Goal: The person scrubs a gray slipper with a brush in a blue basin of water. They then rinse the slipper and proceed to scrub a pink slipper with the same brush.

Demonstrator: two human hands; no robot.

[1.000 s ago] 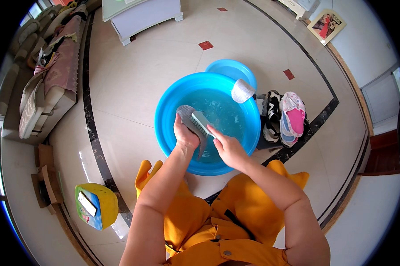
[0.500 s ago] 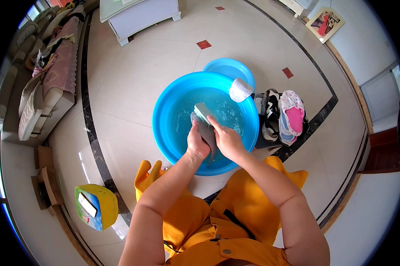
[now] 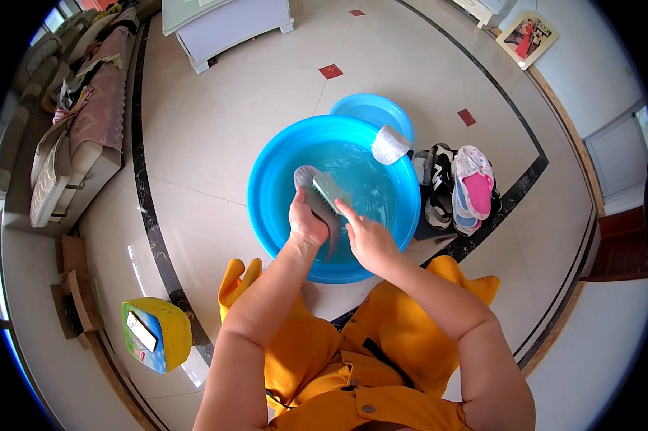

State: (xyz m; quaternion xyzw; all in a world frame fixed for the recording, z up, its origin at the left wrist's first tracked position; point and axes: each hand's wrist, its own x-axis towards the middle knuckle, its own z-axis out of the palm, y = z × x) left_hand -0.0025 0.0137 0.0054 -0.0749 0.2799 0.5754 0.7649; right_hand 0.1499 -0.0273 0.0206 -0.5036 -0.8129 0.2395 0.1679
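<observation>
Over a large blue basin [image 3: 263, 215] of water, my left hand [image 3: 307, 221] is closed around a long grey insole [image 3: 316, 203]. Its rounded end sticks up past my fingers and its other end hangs low in front of the water. My right hand [image 3: 370, 239] grips a pale scrubbing brush [image 3: 328, 188], index finger stretched along it. The bristles rest on the insole near its rounded end. Draped over the basin's far right rim is a light grey-white piece [image 3: 390, 145], probably another insole.
Behind the basin sits a smaller blue basin [image 3: 375, 108]. Black-and-white sneakers [image 3: 439, 188] and a pink-lined shoe [image 3: 474, 188] stand at its right. On the left, a phone [image 3: 141, 332] lies on a yellow container [image 3: 171, 334], with a cloth-covered sofa [image 3: 98, 108] farther back.
Both hands have shifted slightly, the left one leftward with the insole. The insole's rounded end now shows more clearly, and the brush sits a little lower on it.
</observation>
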